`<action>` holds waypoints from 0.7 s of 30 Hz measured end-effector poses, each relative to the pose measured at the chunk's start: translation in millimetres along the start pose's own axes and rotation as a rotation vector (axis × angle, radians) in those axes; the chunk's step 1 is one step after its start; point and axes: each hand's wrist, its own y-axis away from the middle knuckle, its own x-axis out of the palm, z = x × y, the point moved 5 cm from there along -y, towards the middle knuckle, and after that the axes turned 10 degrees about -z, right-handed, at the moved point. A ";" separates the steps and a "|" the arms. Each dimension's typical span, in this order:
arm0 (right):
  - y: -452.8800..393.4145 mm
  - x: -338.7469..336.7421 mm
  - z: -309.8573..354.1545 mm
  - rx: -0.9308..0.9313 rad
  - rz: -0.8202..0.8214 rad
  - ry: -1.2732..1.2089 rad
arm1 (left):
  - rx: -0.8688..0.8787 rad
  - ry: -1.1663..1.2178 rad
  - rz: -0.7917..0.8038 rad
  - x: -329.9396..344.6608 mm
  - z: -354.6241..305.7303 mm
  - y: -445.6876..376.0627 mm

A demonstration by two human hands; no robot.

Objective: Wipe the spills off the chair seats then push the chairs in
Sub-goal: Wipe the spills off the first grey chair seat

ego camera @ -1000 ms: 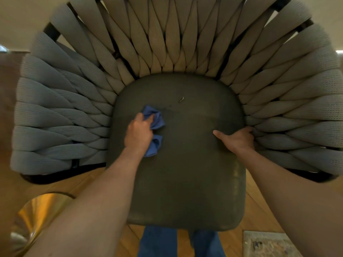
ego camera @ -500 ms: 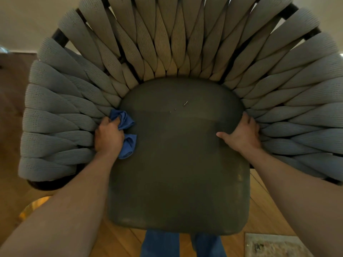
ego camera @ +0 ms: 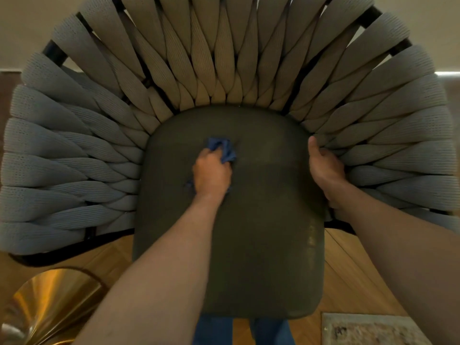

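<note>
Wiping step: my left hand (ego camera: 211, 174) grips the blue cloth (ego camera: 222, 150) on the chair seat (ego camera: 261, 232) centre-rear, my right hand (ego camera: 323, 168) clasps its right edge; next, sweep remaining areas.

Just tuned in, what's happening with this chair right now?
A person is wiping the chair's dark seat. The left hand grips a crumpled blue cloth pressed on the rear middle of the seat. The right hand holds the seat's right edge by the woven backrest. The chair is not yet pushed in.
</note>
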 end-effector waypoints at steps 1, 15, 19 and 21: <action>-0.2 -2.2 0.6 0.018 0.002 -0.012 | 0.030 0.027 0.034 12.5 -21.2 7.7; -6.5 -6.7 -10.0 0.028 0.012 -0.020 | 0.380 -0.002 0.371 96.1 -147.0 80.4; 0.8 -0.2 -2.6 -0.137 0.029 0.085 | 0.462 -0.141 0.308 67.0 -112.8 58.1; 5.1 4.8 -1.3 -0.180 0.045 0.181 | 0.443 -0.179 0.295 49.3 -84.7 41.2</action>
